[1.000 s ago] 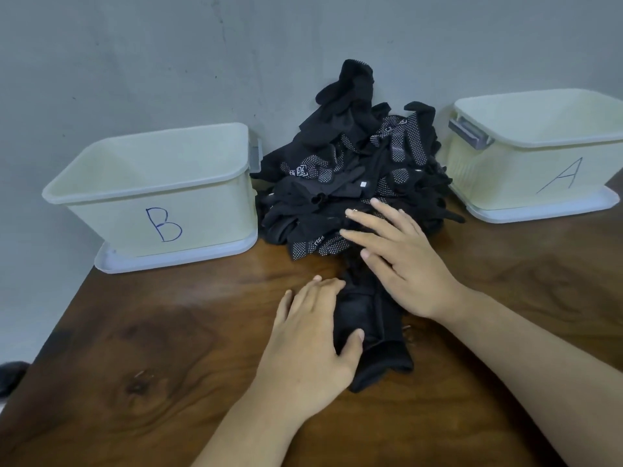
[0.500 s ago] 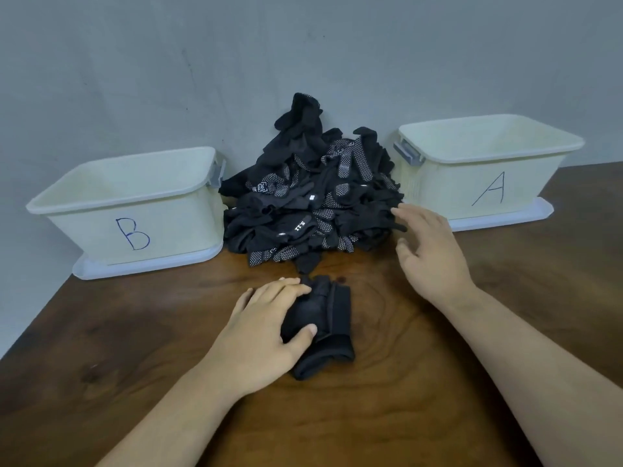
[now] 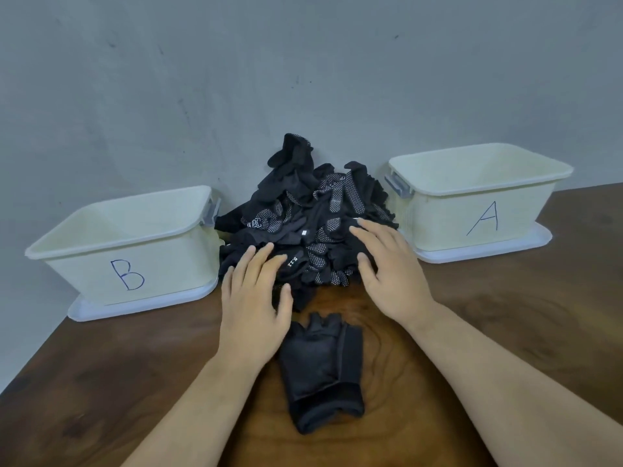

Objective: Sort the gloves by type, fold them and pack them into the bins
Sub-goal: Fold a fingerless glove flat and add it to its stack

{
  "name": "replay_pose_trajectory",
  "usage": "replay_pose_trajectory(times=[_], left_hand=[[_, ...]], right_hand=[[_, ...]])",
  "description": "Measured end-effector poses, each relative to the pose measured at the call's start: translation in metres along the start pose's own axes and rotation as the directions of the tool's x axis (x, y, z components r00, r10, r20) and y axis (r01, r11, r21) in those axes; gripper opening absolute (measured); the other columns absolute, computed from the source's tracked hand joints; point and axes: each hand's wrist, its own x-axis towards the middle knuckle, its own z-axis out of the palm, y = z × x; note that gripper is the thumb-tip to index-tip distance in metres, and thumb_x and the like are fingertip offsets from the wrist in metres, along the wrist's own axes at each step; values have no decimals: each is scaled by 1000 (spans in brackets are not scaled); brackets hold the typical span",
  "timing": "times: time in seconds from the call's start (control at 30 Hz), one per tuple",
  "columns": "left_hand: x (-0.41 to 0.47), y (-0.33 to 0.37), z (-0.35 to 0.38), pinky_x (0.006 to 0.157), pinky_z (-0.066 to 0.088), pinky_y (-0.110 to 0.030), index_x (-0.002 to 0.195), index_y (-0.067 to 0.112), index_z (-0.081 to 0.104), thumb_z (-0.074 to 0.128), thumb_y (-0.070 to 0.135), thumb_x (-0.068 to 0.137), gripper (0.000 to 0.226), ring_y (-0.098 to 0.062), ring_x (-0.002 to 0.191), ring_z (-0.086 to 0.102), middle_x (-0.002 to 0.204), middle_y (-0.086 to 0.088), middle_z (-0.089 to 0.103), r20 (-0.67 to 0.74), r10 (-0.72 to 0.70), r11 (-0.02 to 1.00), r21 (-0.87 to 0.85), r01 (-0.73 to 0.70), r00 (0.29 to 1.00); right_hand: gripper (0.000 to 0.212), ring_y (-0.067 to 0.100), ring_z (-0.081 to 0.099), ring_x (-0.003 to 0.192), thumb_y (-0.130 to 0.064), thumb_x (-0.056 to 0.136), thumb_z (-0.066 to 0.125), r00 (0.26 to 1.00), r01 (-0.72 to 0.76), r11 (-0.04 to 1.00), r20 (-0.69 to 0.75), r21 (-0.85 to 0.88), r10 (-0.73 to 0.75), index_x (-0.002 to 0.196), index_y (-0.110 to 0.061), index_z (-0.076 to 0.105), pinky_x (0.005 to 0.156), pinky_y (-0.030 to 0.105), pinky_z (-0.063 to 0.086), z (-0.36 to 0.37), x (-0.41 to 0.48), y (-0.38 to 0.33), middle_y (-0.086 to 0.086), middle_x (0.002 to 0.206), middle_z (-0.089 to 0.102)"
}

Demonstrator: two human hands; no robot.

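While left grip [image 3: 251, 308] and right grip [image 3: 387, 271] rest straight-fingered, holding nothing, on the heap of black fabric gloves [image 3: 313, 214], a folded black glove [image 3: 320, 365] lies just before it.

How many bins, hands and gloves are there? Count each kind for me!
Bins: 2, bin B and bin A
Hands: 2, left hand and right hand
Gloves lying apart: 1, the black glove
Glove piles: 1, the pile, too tangled to count inside
Total: 6
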Motion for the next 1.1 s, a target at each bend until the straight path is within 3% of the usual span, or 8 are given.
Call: replay_pose_trajectory(times=[0.13, 0.3, 0.47, 0.7, 0.8, 0.9, 0.97, 1.1], left_hand=[[10, -11, 11, 123, 29, -59, 125, 30, 69, 65, 27, 102, 23, -16, 157, 28, 154, 12, 53, -22, -51, 998, 29, 51, 998], [12, -20, 16, 119, 33, -59, 114, 32, 70, 63, 27, 105, 13, -16, 150, 39, 141, 14, 61, -77, -79, 995, -61, 74, 994], [10, -16, 18, 120, 31, -59, 106, 33, 71, 63, 30, 102, 10, -13, 148, 41, 136, 16, 62, -67, -78, 993, -94, 72, 995], [7, -14, 21, 128, 20, -52, 106, 35, 66, 67, 19, 97, 19, -11, 154, 31, 143, 16, 58, 29, -76, 989, -124, 79, 997], [6, -15, 20, 128, 22, -52, 107, 34, 64, 66, 18, 97, 19, -10, 155, 27, 146, 14, 57, 61, -95, 984, -147, 103, 994], [7, -13, 18, 128, 23, -52, 107, 34, 64, 65, 17, 98, 20, -10, 156, 26, 147, 14, 56, 73, -106, 979, -167, 117, 992], [7, -13, 18, 127, 24, -52, 107, 35, 64, 66, 17, 98, 20, -10, 155, 28, 146, 14, 56, 67, -107, 978, -175, 117, 992], [7, -15, 18, 125, 28, -54, 107, 34, 65, 68, 15, 96, 22, -13, 153, 33, 142, 14, 59, 42, -104, 978, -178, 110, 994]], right_hand=[[47, 16, 47, 144, -29, 110, 54, 999, 10, 999, -33, -46, -12, 156, -25, 50, 117, 41, 40, 18, 16, -2, -8, 154, 55], [20, 18, 57, 122, -31, 106, 65, 990, -20, 996, -143, -89, 7, 124, -28, 74, 107, 42, 43, 27, 25, 8, -13, 125, 71], [24, 20, 53, 128, -32, 103, 67, 995, -1, 994, -103, -113, -10, 126, -28, 75, 109, 47, 45, 31, 26, 15, -14, 133, 66], [9, 4, 57, 126, -29, 98, 75, 967, -184, 903, -93, 388, 237, 104, -36, 79, 112, 26, 40, 25, 31, 10, -23, 124, 69], [12, -2, 53, 132, -27, 102, 69, 962, -225, 851, -31, 475, 271, 98, -39, 69, 107, 10, 33, 19, 32, 7, -26, 133, 65], [6, -4, 54, 130, -31, 108, 59, 960, -263, 828, 45, 495, 278, 107, -34, 63, 106, 18, 38, 20, 28, 4, -23, 133, 65], [9, -1, 61, 117, -32, 111, 55, 957, -239, 836, -27, 494, 289, 115, -29, 62, 101, 25, 47, 18, 27, 3, -19, 118, 68], [11, 2, 63, 101, -28, 112, 54, 932, -192, 806, -152, 560, 328, 120, -25, 61, 90, 17, 48, 8, 28, -7, -13, 103, 66]])
